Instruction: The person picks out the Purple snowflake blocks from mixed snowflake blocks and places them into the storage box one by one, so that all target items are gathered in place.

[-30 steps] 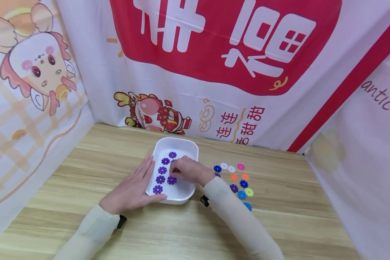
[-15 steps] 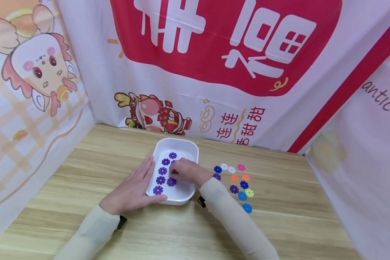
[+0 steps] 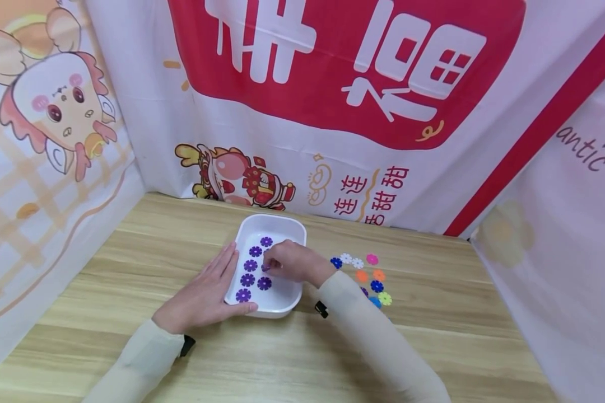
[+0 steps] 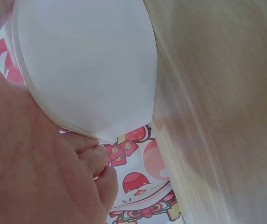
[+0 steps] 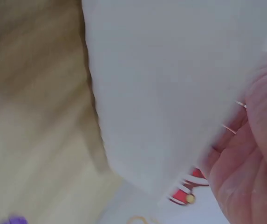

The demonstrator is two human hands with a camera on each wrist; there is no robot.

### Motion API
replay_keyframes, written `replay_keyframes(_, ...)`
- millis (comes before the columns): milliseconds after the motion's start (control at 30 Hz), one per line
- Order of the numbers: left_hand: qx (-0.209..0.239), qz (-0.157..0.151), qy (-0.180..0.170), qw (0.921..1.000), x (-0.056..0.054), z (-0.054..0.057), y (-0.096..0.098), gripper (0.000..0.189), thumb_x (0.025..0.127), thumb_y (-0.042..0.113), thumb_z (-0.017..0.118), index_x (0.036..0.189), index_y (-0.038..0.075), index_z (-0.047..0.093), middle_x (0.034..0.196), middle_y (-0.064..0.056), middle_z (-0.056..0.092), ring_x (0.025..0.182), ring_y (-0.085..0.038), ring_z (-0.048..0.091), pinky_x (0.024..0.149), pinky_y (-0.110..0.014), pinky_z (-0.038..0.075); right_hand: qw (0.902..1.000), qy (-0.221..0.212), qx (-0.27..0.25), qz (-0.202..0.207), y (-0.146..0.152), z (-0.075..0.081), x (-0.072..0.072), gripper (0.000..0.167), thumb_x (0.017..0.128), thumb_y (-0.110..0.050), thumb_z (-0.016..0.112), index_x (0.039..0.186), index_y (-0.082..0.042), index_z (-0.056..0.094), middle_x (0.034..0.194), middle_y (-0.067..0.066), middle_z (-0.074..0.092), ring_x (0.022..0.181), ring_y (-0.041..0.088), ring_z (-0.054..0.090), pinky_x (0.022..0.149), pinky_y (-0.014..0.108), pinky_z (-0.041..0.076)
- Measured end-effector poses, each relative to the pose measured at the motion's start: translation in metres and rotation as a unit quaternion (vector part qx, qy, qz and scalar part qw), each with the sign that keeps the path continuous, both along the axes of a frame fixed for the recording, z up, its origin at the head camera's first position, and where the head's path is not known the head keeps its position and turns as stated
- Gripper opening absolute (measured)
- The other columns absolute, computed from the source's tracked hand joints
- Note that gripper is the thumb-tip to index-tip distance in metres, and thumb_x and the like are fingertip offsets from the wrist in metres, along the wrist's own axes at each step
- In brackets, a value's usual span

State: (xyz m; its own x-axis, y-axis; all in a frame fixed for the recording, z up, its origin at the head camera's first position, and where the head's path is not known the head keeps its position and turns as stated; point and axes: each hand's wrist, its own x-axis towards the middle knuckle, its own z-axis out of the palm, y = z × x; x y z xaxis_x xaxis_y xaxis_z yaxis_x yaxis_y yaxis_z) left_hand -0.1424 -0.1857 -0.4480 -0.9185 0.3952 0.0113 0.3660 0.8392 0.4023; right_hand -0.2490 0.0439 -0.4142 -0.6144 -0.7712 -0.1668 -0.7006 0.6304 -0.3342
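Note:
In the head view, a white tray (image 3: 277, 311) holds several purple flower-shaped discs (image 3: 250, 265) in a line along its left side, with others beside them. My left hand (image 3: 201, 296) rests on the tray's left wall, fingers extended and thumb across the near-left corner. In the left wrist view its palm and fingers lie against the tray's outer side. My right hand (image 3: 294, 261) reaches over the right rim and pinches a purple flower disc (image 3: 265, 269), mostly hidden by the fingers, low inside the tray. The right wrist view shows the tray's outer wall (image 5: 161, 93) beside that hand.
To the right lie loose flower discs: white (image 3: 357, 262), pink (image 3: 372, 259), orange (image 3: 362, 276), dark blue (image 3: 377, 286) and yellow-green (image 3: 385, 298), partly behind the right sleeve (image 3: 378, 336). Fabric backdrops (image 3: 262, 129) stand around the wooden table (image 3: 222, 364).
My right hand dips slightly nearer, then rises slightly back, staying inside the tray; its forearm swings a little right, covering some loose discs. My left hand stays on the tray.

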Motion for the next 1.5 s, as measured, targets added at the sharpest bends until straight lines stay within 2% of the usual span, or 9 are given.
replay_keyframes(167,0.002,0.001,0.001,1.0,0.0,-0.001,-0.001,0.126,0.09,0.082,0.058,0.167,-0.005,0.009,0.178,-0.02,-0.006,0.166,-0.042,0.006,0.133,-0.06,0.017,0.9991,0.031,-0.002,0.029,0.018,0.025,0.007,0.021,0.099,-0.016,0.075,0.119,-0.01,0.077,0.111,0.005,0.08,0.097,0.011,0.071,0.09,0.019,0.06)
replay_keyframes(333,0.003,0.002,0.001,1.0,-0.001,-0.002,-0.001,0.126,0.089,0.082,0.058,0.167,-0.005,0.01,0.179,-0.019,-0.005,0.166,-0.041,0.006,0.133,-0.06,0.017,0.9985,0.049,0.002,0.024,0.043,0.045,0.016,0.024,0.099,-0.016,0.076,0.122,-0.01,0.077,0.118,0.007,0.079,0.104,0.015,0.074,0.094,0.026,0.062)
replay_keyframes(467,0.005,0.0,0.005,1.0,-0.001,-0.003,-0.001,0.127,0.089,0.082,0.058,0.167,-0.006,0.01,0.178,-0.019,-0.006,0.166,-0.042,0.006,0.133,-0.06,0.017,0.9982,0.06,0.003,0.003,0.07,0.053,0.025,0.028,0.098,-0.016,0.077,0.126,-0.009,0.076,0.124,0.008,0.078,0.111,0.02,0.075,0.095,0.031,0.064)
replay_keyframes(633,0.004,0.001,0.006,1.0,0.0,-0.002,-0.002,0.127,0.089,0.081,0.059,0.167,-0.006,0.009,0.178,-0.02,-0.005,0.165,-0.042,0.007,0.134,-0.06,0.016,0.9964,0.066,0.023,-0.048,0.107,0.055,0.035,0.032,0.097,-0.023,0.079,0.127,-0.015,0.075,0.128,0.004,0.077,0.116,0.019,0.074,0.097,0.034,0.064)
replay_keyframes(833,0.005,0.003,0.004,1.0,0.0,-0.002,-0.002,0.127,0.089,0.082,0.059,0.167,-0.006,0.01,0.178,-0.02,-0.006,0.165,-0.043,0.007,0.133,-0.06,0.016,0.9946,0.059,0.03,-0.08,0.152,0.041,0.042,0.033,0.095,-0.019,0.081,0.126,-0.012,0.076,0.13,0.007,0.076,0.121,0.026,0.073,0.103,0.043,0.062)
replay_keyframes(1033,0.005,0.002,0.005,1.0,-0.001,-0.003,-0.002,0.127,0.089,0.083,0.058,0.167,-0.005,0.01,0.178,-0.02,-0.005,0.165,-0.042,0.007,0.133,-0.06,0.017,0.9908,0.025,0.034,-0.129,0.185,0.02,0.047,0.039,0.094,-0.017,0.082,0.132,-0.011,0.073,0.135,0.008,0.074,0.128,0.029,0.069,0.106,0.049,0.059)
replay_keyframes(1267,0.002,0.005,0.005,1.0,-0.001,-0.004,-0.002,0.126,0.089,0.083,0.057,0.167,-0.005,0.01,0.179,-0.019,-0.004,0.165,-0.042,0.008,0.133,-0.06,0.017,0.9905,0.041,0.006,-0.131,0.201,-0.008,0.051,0.039,0.094,-0.015,0.081,0.131,-0.007,0.072,0.129,0.009,0.076,0.12,0.027,0.073,0.1,0.046,0.062)
replay_keyframes(1500,0.006,0.004,0.003,1.0,-0.001,-0.004,-0.001,0.127,0.089,0.084,0.057,0.167,-0.004,0.01,0.179,-0.019,-0.005,0.166,-0.042,0.007,0.133,-0.06,0.017,0.9858,0.047,-0.017,-0.16,0.209,-0.031,0.056,0.035,0.095,-0.015,0.08,0.128,-0.006,0.073,0.123,0.008,0.077,0.116,0.026,0.074,0.101,0.045,0.062)
